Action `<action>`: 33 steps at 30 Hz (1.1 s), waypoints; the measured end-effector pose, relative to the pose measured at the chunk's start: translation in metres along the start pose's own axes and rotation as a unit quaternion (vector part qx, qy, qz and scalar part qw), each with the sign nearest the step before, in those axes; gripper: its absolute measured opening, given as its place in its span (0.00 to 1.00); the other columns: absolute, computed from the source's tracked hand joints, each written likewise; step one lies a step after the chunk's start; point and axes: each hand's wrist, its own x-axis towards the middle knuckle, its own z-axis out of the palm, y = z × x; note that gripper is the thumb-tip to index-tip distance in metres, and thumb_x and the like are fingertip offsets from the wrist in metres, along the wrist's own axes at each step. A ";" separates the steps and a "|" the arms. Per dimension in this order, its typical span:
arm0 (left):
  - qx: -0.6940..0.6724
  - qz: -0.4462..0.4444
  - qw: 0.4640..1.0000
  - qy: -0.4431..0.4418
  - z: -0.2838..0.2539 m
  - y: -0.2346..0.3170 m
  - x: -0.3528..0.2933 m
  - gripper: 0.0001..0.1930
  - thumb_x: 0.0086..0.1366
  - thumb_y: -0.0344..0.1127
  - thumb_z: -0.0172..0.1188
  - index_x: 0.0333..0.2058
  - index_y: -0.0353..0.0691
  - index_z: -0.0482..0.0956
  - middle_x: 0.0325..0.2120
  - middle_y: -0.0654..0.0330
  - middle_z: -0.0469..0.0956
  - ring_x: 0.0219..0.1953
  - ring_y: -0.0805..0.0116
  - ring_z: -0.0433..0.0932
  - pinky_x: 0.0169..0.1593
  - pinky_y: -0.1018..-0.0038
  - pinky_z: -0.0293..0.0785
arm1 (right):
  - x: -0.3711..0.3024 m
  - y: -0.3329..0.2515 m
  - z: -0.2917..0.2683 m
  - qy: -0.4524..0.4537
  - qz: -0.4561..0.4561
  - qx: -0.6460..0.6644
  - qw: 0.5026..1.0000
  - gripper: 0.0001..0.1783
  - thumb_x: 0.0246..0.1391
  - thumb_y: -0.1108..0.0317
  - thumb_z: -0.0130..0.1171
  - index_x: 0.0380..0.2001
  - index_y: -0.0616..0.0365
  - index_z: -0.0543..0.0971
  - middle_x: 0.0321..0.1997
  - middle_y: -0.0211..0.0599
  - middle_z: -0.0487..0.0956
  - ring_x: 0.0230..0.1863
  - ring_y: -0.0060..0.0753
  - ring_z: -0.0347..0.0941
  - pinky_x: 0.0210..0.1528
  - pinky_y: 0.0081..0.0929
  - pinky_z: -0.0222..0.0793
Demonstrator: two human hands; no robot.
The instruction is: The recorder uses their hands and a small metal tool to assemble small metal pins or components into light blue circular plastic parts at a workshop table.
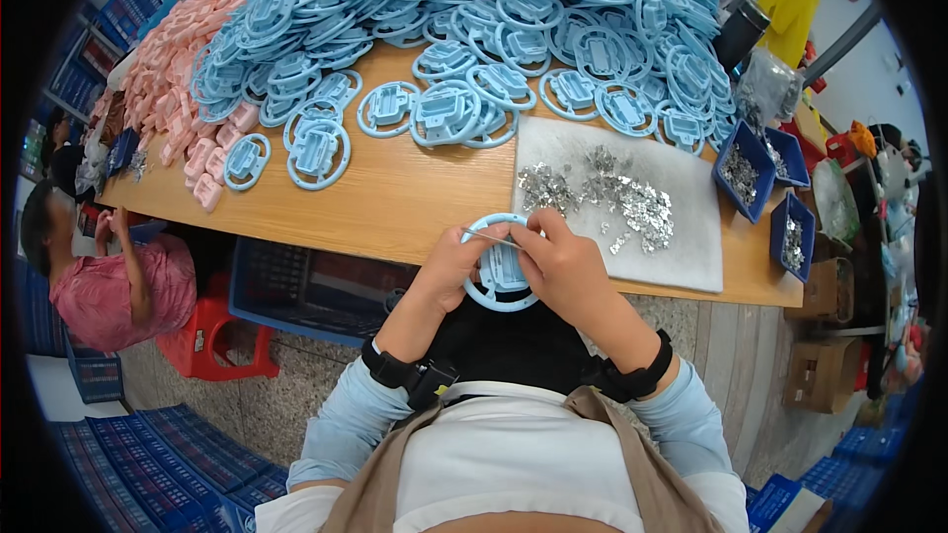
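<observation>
Both hands hold one light blue plastic ring part [499, 288] shaped like a small steering wheel, just off the wooden table's near edge [375, 227]. My left hand [449, 266] grips its left side and holds a thin metal pin [491, 237] across the top. My right hand [563, 266] grips the right side, fingers pinched at the upper rim. Small shiny metal pieces [607, 197] lie scattered on a grey mat [681, 257] just beyond my right hand.
A large heap of blue ring parts [513, 20] covers the far table, with pink parts [173, 79] at the left. Blue bins of metal pieces [741, 173] stand at the right. A person in pink [118, 286] sits at the left beside a red stool [212, 341].
</observation>
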 end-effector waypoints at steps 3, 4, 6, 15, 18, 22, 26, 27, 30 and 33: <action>-0.005 0.011 1.000 0.016 0.001 0.000 -0.002 0.14 0.58 0.41 0.58 0.35 0.35 0.75 0.25 0.64 0.76 0.24 0.78 0.75 0.26 0.83 0.72 | 0.001 0.005 0.000 0.034 0.014 0.101 0.994 0.12 0.40 0.75 0.58 0.34 0.53 0.76 0.34 0.35 0.70 0.22 0.39 0.72 0.22 0.31 0.69; -0.016 0.015 1.000 0.018 0.003 0.001 -0.002 0.14 0.58 0.41 0.58 0.35 0.36 0.76 0.25 0.65 0.76 0.24 0.79 0.75 0.25 0.83 0.71 | 0.002 0.009 0.002 0.051 0.006 0.116 0.992 0.13 0.40 0.75 0.58 0.34 0.53 0.76 0.34 0.35 0.70 0.22 0.39 0.72 0.22 0.31 0.69; -0.009 0.018 1.000 0.014 0.001 0.001 0.000 0.14 0.59 0.42 0.58 0.36 0.36 0.76 0.24 0.66 0.76 0.23 0.80 0.74 0.23 0.85 0.69 | 0.005 0.016 0.006 0.085 -0.013 0.148 0.985 0.15 0.40 0.75 0.58 0.36 0.52 0.77 0.34 0.35 0.70 0.22 0.38 0.72 0.22 0.30 0.69; 0.008 0.047 0.999 -0.002 -0.010 0.001 -0.005 0.14 0.59 0.40 0.56 0.38 0.37 0.76 0.24 0.67 0.76 0.22 0.81 0.74 0.20 0.88 0.66 | 0.012 -0.001 0.004 0.015 0.115 0.255 0.960 0.13 0.40 0.73 0.59 0.34 0.59 0.79 0.32 0.36 0.70 0.26 0.27 0.69 0.24 0.21 0.64; -0.020 0.040 0.999 -0.006 -0.014 -0.001 -0.001 0.14 0.59 0.40 0.55 0.40 0.36 0.76 0.26 0.66 0.77 0.23 0.81 0.75 0.21 0.87 0.67 | 0.016 0.006 0.010 0.027 0.132 0.289 0.948 0.10 0.42 0.74 0.59 0.32 0.59 0.79 0.35 0.30 0.70 0.25 0.16 0.64 0.24 0.14 0.60; -0.022 0.042 0.999 0.016 -0.010 0.003 -0.005 0.14 0.60 0.39 0.55 0.41 0.36 0.75 0.26 0.65 0.77 0.24 0.80 0.76 0.23 0.85 0.69 | 0.021 0.007 0.020 0.021 0.136 0.262 0.955 0.10 0.42 0.73 0.59 0.32 0.61 0.79 0.32 0.34 0.70 0.26 0.22 0.66 0.27 0.18 0.61; -0.019 0.043 0.998 0.042 -0.014 0.000 -0.001 0.14 0.60 0.37 0.55 0.41 0.35 0.74 0.28 0.63 0.76 0.26 0.78 0.76 0.24 0.83 0.71 | 0.025 0.007 0.024 0.028 0.105 0.204 0.973 0.10 0.42 0.73 0.58 0.32 0.61 0.78 0.31 0.41 0.70 0.27 0.36 0.70 0.28 0.27 0.66; -0.022 0.052 0.998 0.030 -0.017 -0.005 0.002 0.14 0.60 0.37 0.55 0.41 0.35 0.74 0.29 0.63 0.76 0.27 0.78 0.76 0.25 0.83 0.71 | 0.025 0.008 0.025 0.027 0.095 0.187 0.978 0.11 0.42 0.73 0.58 0.32 0.61 0.78 0.31 0.42 0.70 0.27 0.38 0.71 0.29 0.28 0.66; -0.046 0.074 0.996 0.007 -0.026 -0.011 0.003 0.13 0.59 0.36 0.55 0.41 0.35 0.72 0.30 0.62 0.76 0.29 0.77 0.76 0.27 0.82 0.72 | 0.025 0.006 0.028 0.082 0.059 0.118 0.988 0.16 0.45 0.73 0.57 0.40 0.58 0.76 0.32 0.42 0.71 0.28 0.41 0.71 0.29 0.32 0.67; -0.115 0.095 0.988 0.038 -0.036 -0.006 -0.006 0.13 0.59 0.35 0.55 0.42 0.36 0.71 0.31 0.62 0.76 0.30 0.75 0.76 0.29 0.80 0.73 | 0.015 -0.011 0.020 0.026 0.060 0.087 0.994 0.21 0.46 0.74 0.56 0.47 0.54 0.72 0.30 0.40 0.71 0.26 0.43 0.71 0.28 0.33 0.67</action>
